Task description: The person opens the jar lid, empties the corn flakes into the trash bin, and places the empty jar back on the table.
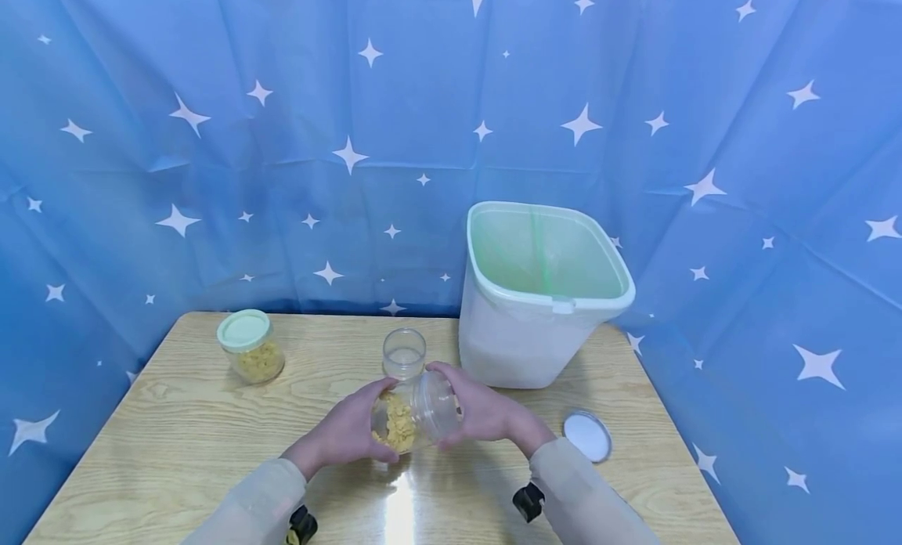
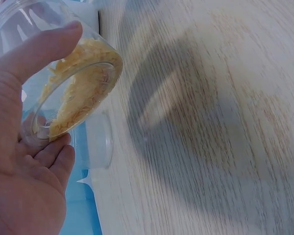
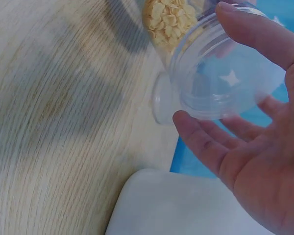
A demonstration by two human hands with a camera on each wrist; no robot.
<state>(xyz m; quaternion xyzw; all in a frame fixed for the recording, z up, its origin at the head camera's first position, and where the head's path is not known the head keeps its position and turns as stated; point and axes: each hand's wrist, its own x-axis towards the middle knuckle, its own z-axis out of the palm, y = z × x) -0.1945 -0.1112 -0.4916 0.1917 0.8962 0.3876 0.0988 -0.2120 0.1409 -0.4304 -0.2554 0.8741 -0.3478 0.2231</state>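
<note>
Flakes (image 3: 167, 20) are lying in the tilted jar (image 2: 78, 93) that the left hand (image 1: 348, 427) is gripping, midway between the surface's (image 1: 176, 451) side edges; the right hand (image 1: 486, 412) is holding a clear second jar (image 3: 210, 81) to its mouth — no flakes showing inside. Transfer is seemingly just beginning — a lid (image 1: 588, 437) is lying near the right edge.

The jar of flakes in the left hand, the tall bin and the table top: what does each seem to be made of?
Jar: clear and glossy, plastic or glass, unclear which; the flakes show through its wall.
Bin: likely smooth, satin plastic, given its rounded, moulded-looking corners.
Table top: wood or wood-look laminate; it shows grain and a bright, glossy reflection.
</note>
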